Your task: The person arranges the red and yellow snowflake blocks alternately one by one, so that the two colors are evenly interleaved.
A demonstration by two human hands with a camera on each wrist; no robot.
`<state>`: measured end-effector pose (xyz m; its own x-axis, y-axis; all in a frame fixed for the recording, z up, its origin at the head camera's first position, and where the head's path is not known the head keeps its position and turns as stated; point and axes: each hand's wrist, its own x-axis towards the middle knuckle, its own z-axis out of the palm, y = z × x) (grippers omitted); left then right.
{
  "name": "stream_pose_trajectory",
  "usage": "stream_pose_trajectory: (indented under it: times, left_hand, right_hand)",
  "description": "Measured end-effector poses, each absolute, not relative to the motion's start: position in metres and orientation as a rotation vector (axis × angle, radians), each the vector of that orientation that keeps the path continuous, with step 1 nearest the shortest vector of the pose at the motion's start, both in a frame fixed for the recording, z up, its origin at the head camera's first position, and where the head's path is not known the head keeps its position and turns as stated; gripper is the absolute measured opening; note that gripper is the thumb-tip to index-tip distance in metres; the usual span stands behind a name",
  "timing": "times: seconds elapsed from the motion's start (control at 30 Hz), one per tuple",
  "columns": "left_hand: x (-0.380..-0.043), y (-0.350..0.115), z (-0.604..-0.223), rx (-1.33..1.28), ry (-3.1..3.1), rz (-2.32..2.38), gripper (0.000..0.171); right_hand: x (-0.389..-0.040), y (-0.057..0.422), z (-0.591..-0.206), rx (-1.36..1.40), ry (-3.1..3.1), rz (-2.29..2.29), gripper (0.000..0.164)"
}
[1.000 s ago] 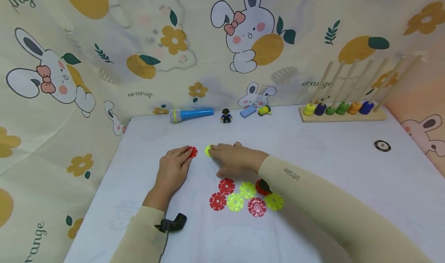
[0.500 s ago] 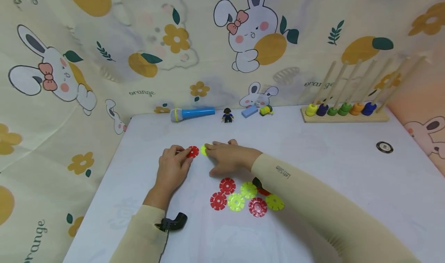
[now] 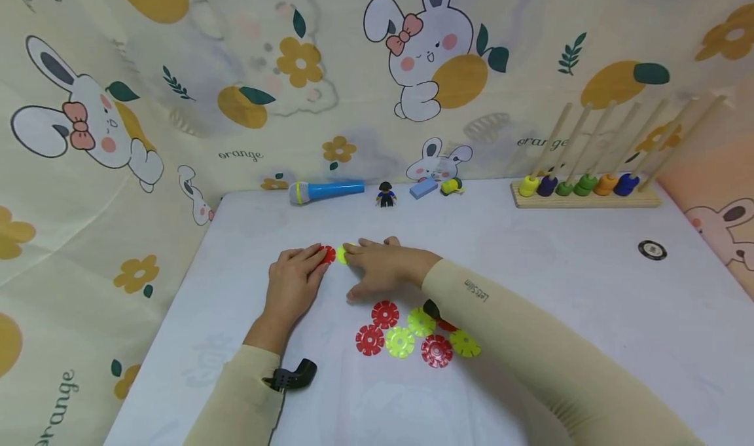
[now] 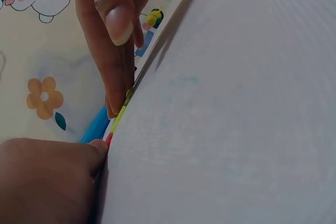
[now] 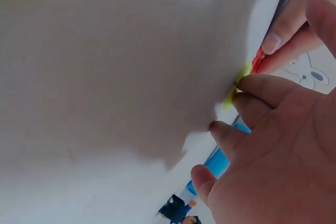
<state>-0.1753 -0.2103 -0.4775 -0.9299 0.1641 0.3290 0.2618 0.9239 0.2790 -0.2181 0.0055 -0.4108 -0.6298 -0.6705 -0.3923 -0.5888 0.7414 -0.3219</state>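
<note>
In the head view my left hand [image 3: 296, 282] rests its fingertips on a red notched plastic disc [image 3: 328, 255] lying on the table, partly hidden under them. Just right of that disc, a yellow-green notched disc [image 3: 341, 255] lies under the fingertips of my right hand [image 3: 385, 264], whose fingers are stretched out. The right wrist view shows the right fingers [image 5: 254, 87] touching the yellow-green disc [image 5: 231, 93], with the red disc [image 5: 256, 60] at its edge. Nearer me lies a group of several red and yellow-green discs [image 3: 400, 342], one partly covered by the right sleeve.
Along the back stand or lie a blue toy microphone [image 3: 326, 191], a toy figure [image 3: 385, 195], a blue block [image 3: 423, 188] and a small yellow-green toy [image 3: 451, 186]. A wooden peg rack [image 3: 586, 202] with coloured beads is back right. A black-and-white round chip [image 3: 652, 250] lies at right.
My right hand has slid left with the yellow-green disc, closing the gap to the red disc. The left fingers lifted a little, then came down flatter over the red disc.
</note>
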Motion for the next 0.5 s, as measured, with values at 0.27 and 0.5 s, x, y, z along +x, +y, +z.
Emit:
stream_pose_trajectory:
  times: [0.27,0.5]
  left_hand:
    - [-0.1755,-0.2092,-0.4754,-0.261,-2.770,-0.513,0.041]
    - [-0.1764,-0.2075,-0.4762,-0.224,-2.755,-0.523,0.040]
  right_hand:
    - [-0.2147,0.0037,-0.4073,-0.951,2.441,-0.234,0.093]
    - [-0.2145,0.0050,-0.4070,-0.955,2.441,-0.229,0.091]
